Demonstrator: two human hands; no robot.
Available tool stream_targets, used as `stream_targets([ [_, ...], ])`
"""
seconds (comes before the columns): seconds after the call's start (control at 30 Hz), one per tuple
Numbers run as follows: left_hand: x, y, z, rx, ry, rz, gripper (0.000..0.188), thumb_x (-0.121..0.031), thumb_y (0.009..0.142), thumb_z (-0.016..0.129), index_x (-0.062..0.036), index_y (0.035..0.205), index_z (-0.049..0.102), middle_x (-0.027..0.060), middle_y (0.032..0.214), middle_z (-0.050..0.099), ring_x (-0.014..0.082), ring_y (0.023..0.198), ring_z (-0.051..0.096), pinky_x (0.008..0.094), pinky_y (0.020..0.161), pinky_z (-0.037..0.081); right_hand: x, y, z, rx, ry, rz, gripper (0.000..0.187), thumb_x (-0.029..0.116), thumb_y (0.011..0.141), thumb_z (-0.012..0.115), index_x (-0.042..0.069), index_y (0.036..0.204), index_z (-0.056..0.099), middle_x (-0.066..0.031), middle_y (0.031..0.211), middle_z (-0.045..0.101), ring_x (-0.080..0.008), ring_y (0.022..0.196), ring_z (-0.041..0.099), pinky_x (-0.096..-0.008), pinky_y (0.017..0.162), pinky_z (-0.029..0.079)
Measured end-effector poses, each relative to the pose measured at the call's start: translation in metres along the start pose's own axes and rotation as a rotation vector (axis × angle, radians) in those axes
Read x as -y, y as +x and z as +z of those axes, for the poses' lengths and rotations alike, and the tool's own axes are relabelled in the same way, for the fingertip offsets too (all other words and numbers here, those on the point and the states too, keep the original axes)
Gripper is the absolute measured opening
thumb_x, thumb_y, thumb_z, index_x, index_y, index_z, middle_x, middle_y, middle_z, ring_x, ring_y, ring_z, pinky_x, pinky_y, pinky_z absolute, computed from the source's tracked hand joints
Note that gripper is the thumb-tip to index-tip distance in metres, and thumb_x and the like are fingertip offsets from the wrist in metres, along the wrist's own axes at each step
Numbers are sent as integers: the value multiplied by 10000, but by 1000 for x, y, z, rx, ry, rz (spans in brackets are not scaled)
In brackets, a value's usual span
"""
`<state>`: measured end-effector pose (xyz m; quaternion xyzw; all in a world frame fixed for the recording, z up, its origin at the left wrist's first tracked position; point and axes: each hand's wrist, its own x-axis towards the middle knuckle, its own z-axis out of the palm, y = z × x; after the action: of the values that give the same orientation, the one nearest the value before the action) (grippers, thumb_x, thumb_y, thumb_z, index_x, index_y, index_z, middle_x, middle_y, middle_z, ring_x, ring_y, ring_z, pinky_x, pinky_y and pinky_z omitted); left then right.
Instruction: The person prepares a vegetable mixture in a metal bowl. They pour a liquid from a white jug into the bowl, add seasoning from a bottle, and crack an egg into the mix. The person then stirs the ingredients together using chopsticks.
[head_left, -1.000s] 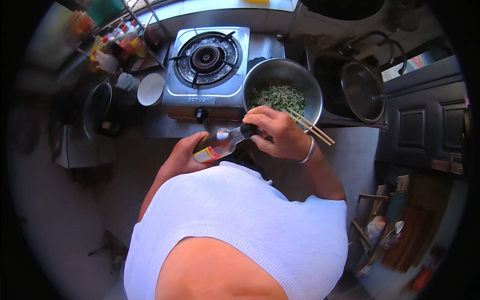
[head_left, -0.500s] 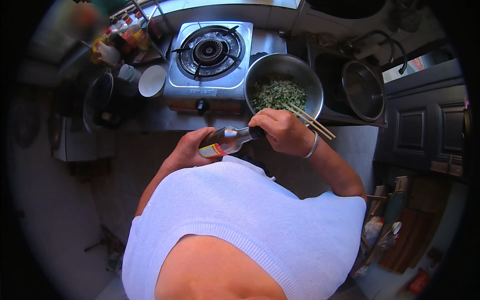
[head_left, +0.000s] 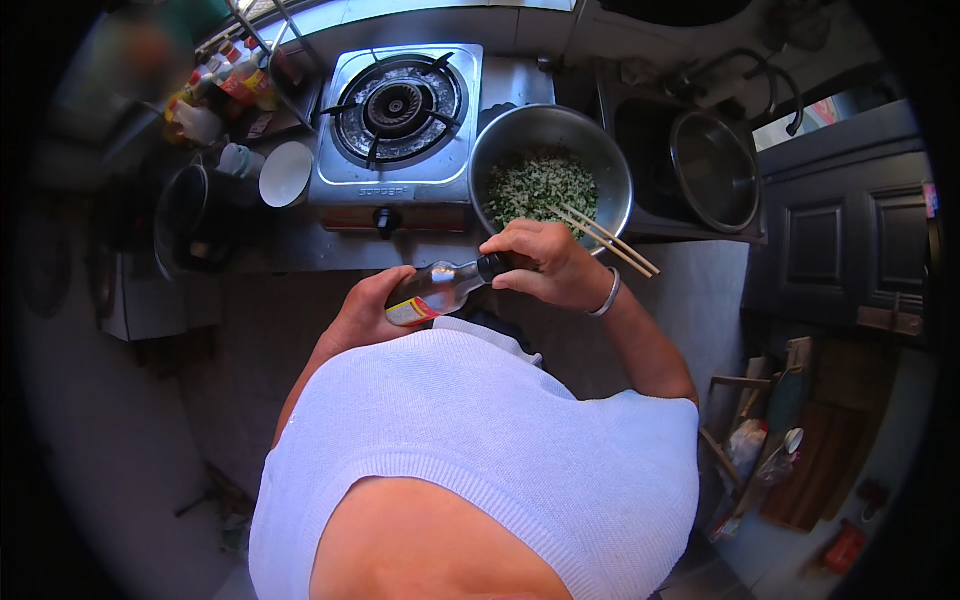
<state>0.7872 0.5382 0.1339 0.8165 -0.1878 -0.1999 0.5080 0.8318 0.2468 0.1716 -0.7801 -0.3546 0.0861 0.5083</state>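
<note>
Since the earlier frame, the right elbow has drawn in toward the body, and more of the dark cap (head_left: 492, 267) shows between the fingers; the rest of the shift looks to me like the head camera turning.

From my end of the feed, the glass bottle (head_left: 441, 286) is held in front of the body, on the near side of the counter edge. Its long axis slants from the base at lower left to the neck at upper right, so the cap points at the right hand (head_left: 548, 266). Those fingers are closed around the cap, thumb below and index above. The left hand (head_left: 367, 308) is wrapped around the base end, beside the red and yellow label (head_left: 411, 312).

The right hand is the nearer one to the metal bowl (head_left: 613, 170), which stands just beyond its knuckles. In the bowl I see a chopped green and pale mix (head_left: 540, 185); two chopsticks (head_left: 617, 244) lean over the rim, one end in the mix. How much the bottle contains, I cannot tell.

Left of the stove (head_left: 340, 180) sits a white bowl (head_left: 286, 174), with a dark pot (head_left: 185, 206) farther left. A metal basin (head_left: 738, 207) rests at the sink, too dark inside to read.
</note>
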Motion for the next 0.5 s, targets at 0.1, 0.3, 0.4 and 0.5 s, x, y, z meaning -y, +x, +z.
stream_targets([
  [0.1,-5,4,-1,12,61,5,597,-129,605,889,-36,1110,585,134,961,642,263,894,661,357,811,535,-9,3,-18,132,246,125,300,81,787,744,12,1069,666,-59,792,650,-122,648,628,-214,605,524],
  [0.3,-13,27,-3,-64,310,129,658,-127,567,888,-65,1139,568,128,945,628,282,864,658,359,781,538,-40,16,-64,309,782,431,338,171,903,669,-6,1187,622,-77,779,691,-72,609,647,-195,537,523],
  [0.4,-18,40,-4,-199,417,164,683,-121,557,883,-80,1157,558,121,950,626,284,864,658,364,770,541,-41,22,-67,45,534,398,340,179,929,628,-1,1215,593,-54,817,666,-53,630,601,-194,564,506],
  [0.5,-29,52,-5,-338,576,160,700,-136,549,885,-88,1164,554,109,957,632,286,858,659,373,747,545,-39,13,-77,-280,335,310,320,204,925,642,-31,1141,608,-97,863,684,-65,650,606,-201,561,508],
])
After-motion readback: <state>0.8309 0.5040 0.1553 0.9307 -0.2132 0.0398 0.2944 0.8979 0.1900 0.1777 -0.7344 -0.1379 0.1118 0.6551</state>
